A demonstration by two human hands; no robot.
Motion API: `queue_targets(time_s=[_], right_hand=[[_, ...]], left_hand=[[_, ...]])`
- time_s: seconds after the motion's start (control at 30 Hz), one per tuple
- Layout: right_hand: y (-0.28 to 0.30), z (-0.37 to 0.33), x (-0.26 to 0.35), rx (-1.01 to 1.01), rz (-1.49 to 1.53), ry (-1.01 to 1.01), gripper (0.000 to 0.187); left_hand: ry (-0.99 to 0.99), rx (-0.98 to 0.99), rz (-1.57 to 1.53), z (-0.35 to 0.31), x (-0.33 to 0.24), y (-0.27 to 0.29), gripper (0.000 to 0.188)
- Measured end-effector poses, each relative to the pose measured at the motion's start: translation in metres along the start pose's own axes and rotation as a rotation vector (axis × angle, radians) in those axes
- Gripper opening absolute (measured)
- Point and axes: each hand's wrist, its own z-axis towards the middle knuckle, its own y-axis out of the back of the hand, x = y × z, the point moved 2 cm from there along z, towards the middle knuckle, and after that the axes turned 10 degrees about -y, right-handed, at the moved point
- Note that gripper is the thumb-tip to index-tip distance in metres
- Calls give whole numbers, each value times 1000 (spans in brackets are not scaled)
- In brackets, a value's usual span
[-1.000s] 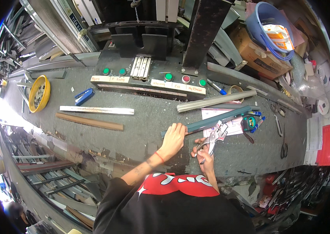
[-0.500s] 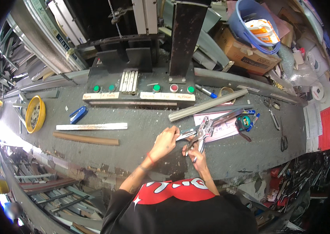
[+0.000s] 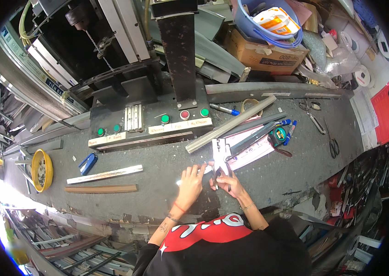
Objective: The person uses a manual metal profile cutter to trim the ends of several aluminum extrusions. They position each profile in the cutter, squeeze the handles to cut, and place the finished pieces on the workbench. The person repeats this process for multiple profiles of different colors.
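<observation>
One pliers-like tool fills our curled right hand, left of the tape measure; what our bent left hand holds, we cannot tell; a slip could pinch it.

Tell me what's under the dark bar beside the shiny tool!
Pale paper peeks out on both sides of the dark bar. Whatever lies straight beneath the bar is covered, and the shiny tool in the right hand blocks some too.
</observation>
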Motion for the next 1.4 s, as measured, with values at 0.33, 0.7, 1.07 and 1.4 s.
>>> queue_targets(time_s=[0.33,0.7,1.07,1.4], right_hand=[[-1,-1,9,83,204,-85,65],[5,-17,21,150,163,-172,65],[-16,-101,22,-96,-612,-197,80],[-25,-93,9,-62,-496,-272,82]], left_hand=[[618,-322,-1447,-41,-30,-8,29],[1137,-453,-2029,-23,-25,-37,27],[855,-422,-1620,-9,-11,-17,35],[801,-12,-1082,-13,-24,15,51]])
